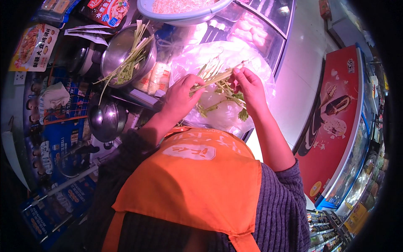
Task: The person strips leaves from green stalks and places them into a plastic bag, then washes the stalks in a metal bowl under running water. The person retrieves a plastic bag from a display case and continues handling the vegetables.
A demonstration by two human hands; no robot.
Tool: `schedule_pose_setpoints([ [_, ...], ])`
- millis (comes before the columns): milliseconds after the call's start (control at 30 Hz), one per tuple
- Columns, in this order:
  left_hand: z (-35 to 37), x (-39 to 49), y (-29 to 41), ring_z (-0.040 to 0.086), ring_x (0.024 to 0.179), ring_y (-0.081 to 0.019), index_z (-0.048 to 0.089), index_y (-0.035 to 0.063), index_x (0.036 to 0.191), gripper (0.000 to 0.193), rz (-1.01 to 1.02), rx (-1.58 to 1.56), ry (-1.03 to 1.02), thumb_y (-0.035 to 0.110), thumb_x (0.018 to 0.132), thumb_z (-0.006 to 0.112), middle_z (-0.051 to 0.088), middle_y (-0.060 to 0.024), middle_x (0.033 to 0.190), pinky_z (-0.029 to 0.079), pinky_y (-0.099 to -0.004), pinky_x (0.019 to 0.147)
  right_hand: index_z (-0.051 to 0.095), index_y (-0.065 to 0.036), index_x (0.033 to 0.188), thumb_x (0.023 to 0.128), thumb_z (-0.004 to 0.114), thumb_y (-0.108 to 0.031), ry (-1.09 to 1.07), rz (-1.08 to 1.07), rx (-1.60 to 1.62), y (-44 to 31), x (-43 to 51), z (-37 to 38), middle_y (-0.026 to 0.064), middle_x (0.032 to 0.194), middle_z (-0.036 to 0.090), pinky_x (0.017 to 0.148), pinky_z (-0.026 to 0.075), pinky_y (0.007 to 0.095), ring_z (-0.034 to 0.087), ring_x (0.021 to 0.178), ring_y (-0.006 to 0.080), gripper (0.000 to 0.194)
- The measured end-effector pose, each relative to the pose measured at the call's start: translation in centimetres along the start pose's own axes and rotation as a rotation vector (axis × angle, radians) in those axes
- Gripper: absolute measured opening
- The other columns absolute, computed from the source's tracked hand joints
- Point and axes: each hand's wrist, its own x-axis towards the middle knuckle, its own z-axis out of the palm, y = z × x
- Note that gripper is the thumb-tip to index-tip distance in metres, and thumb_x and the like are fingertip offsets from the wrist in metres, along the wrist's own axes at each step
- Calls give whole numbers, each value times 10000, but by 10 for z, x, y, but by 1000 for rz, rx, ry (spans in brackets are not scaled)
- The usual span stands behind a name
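My left hand (pixel 185 93) and my right hand (pixel 247 83) hold a small bunch of pale green leafy stalks (pixel 217 77) between them. My left fingers grip its near-left end; my right thumb and fingers pinch the far-right end by the roots. Beneath lies a translucent plastic bag (pixel 217 113), spread out with more stalks and green leaves (pixel 242 113) on it. To the left of my hands stands a steel bowl (pixel 108 61). Long trimmed stalks (pixel 135 53) lie in it and stick out over its rim.
A pale blue basin (pixel 185 19) of pinkish-white shreds stands at the far side. Beyond the bag is a glass display case (pixel 252 30) with packed food. A dark round pot or lid (pixel 105 121) sits at left. A red ice-cream freezer (pixel 337 110) stands across the aisle at right.
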Motion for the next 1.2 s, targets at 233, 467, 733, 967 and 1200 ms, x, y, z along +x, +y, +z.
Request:
schedule_pose_setpoints([
  [233,-8,17,12,574,1032,-287,644,89,1057,292,167,115,120,228,820,745,640,-72,1055,443,-383,913,635,-61,919,991,603,-273,-53,-71,36,1,-9,11,-39,751,587,631,398,213,490,672,47,226],
  [467,-7,29,13,650,862,-286,650,79,1070,248,-165,-209,-225,236,882,689,661,-95,971,503,-388,797,646,-54,988,992,601,-254,-128,-137,-71,19,-9,16,-52,772,586,637,412,217,502,681,47,205],
  [733,-4,30,16,642,922,-295,654,118,1022,160,19,164,-162,229,907,649,637,-77,989,514,-370,771,628,-58,1018,889,668,-170,75,-84,-644,18,-10,9,43,837,605,663,463,270,554,723,153,176],
  [967,3,30,13,635,913,-318,642,137,1002,156,63,225,-191,261,910,632,635,-71,984,511,-408,747,576,-69,1087,770,686,-105,173,-785,-1127,12,-7,11,131,1116,565,927,434,431,523,1123,328,338],
  [1200,0,30,8,644,908,-314,648,122,985,159,89,290,-237,255,898,639,644,-82,964,517,-427,768,562,-54,954,802,625,-114,-7,-651,-1300,28,-8,5,106,916,565,836,420,428,521,928,317,176],
])
